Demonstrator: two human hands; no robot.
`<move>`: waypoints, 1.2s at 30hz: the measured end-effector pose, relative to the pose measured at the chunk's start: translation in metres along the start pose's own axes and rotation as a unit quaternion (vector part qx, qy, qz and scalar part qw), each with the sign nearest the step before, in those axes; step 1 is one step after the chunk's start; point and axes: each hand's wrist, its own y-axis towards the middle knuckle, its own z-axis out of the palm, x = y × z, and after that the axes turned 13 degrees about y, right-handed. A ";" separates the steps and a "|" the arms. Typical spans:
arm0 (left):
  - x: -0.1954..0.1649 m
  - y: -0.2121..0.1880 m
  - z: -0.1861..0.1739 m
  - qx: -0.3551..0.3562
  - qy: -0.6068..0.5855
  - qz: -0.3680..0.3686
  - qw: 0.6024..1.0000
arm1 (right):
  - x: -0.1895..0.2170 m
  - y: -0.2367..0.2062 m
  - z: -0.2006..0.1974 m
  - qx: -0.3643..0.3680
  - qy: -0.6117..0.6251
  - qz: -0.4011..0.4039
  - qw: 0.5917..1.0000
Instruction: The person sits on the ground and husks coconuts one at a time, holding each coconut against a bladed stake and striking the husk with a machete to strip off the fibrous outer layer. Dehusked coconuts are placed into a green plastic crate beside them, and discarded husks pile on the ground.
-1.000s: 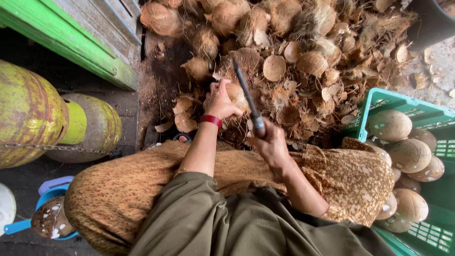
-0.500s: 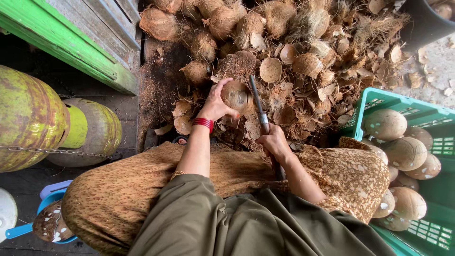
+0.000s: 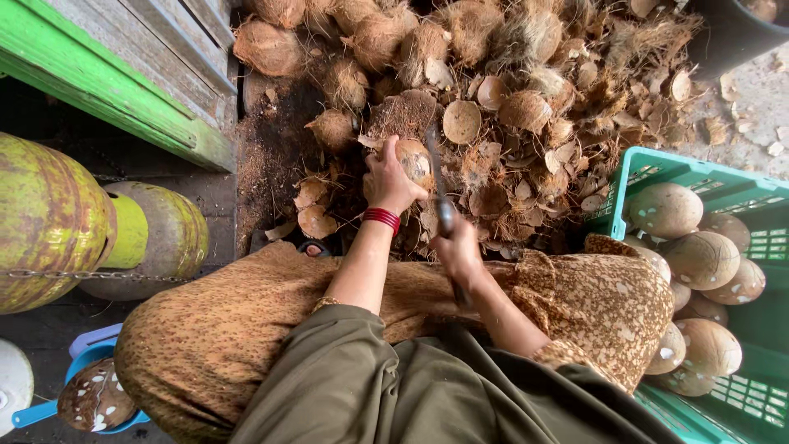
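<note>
My left hand point(image 3: 389, 178), with a red band at the wrist, grips a brown coconut point(image 3: 416, 160) from its left side and holds it down on the ground in front of my knees. My right hand point(image 3: 457, 248) is closed around the handle of a long dark blade point(image 3: 436, 171), which points away from me with its upper part against the coconut's right side. Both arms reach out over a brown patterned cloth point(image 3: 246, 329) that covers my lap.
A heap of husks and shell pieces point(image 3: 526, 90) fills the ground ahead. A green crate point(image 3: 752, 378) of peeled coconuts stands at the right. Yellow-green gas cylinders point(image 3: 49, 222) and a green wooden frame point(image 3: 107, 90) are at the left. A blue bowl point(image 3: 90, 399) lies at the lower left.
The blade has come down from a raised, tilted position onto the coconut's right side. My right hand dropped slightly with it. My left hand keeps its hold on the coconut.
</note>
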 end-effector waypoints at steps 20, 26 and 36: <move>0.046 0.006 -0.008 0.016 -0.187 0.105 0.977 | -0.014 0.012 -0.020 0.055 0.148 0.174 0.972; 0.060 0.008 0.005 0.038 -0.181 0.106 0.977 | 0.008 -0.010 -0.016 0.047 0.051 -0.206 0.976; 0.058 0.004 -0.013 0.026 -0.104 0.065 0.992 | -0.051 0.031 -0.010 0.053 0.074 0.234 0.968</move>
